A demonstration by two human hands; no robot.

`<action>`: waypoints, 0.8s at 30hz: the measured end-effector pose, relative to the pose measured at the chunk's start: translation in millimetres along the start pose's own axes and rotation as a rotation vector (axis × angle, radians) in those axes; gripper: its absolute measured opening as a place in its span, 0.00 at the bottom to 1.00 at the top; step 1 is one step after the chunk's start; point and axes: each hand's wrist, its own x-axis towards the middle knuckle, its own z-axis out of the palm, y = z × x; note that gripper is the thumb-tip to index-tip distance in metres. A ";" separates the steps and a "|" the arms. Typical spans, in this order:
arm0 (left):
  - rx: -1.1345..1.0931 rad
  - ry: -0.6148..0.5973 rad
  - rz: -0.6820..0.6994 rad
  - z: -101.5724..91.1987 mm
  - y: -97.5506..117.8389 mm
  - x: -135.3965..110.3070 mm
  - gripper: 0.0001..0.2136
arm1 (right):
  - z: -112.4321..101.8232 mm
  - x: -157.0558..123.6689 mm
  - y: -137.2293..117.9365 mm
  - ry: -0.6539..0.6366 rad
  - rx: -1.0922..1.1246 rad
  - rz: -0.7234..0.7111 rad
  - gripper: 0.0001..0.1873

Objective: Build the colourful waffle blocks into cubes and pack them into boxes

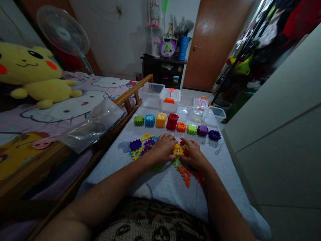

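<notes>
Both my hands meet over a small yellow puzzle piece [178, 150] on the white mattress [225, 157]. My left hand [163, 147] curls around its left side and my right hand [192, 153] grips its right side, with a red piece [186, 151] pressed against it. Loose purple, yellow and blue pieces [140, 146] lie left of my left hand. Orange and red flat pieces [186, 174] lie under my right wrist. A row of assembled cubes [173, 122] in green, blue, yellow, red, orange and purple stands just beyond my hands.
Clear plastic boxes [170, 99] and lids sit at the mattress's far end. A crumpled plastic bag [95, 125] hangs over a wooden bed rail [130, 97] on the left, with a yellow plush toy [32, 73] and a fan [62, 31] behind. A grey wall [276, 127] borders the right.
</notes>
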 end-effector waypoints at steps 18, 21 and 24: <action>0.096 -0.132 -0.028 6.5 5.3 26.9 0.23 | 1.2 0.3 -1.9 -0.012 0.023 0.000 0.38; 0.092 -0.147 -0.028 4.6 5.8 29.6 0.24 | 1.9 0.0 -1.3 -0.004 0.020 -0.017 0.38; 0.078 -0.136 -0.011 3.7 5.4 31.3 0.23 | 2.3 -0.7 -1.1 0.001 0.022 -0.025 0.39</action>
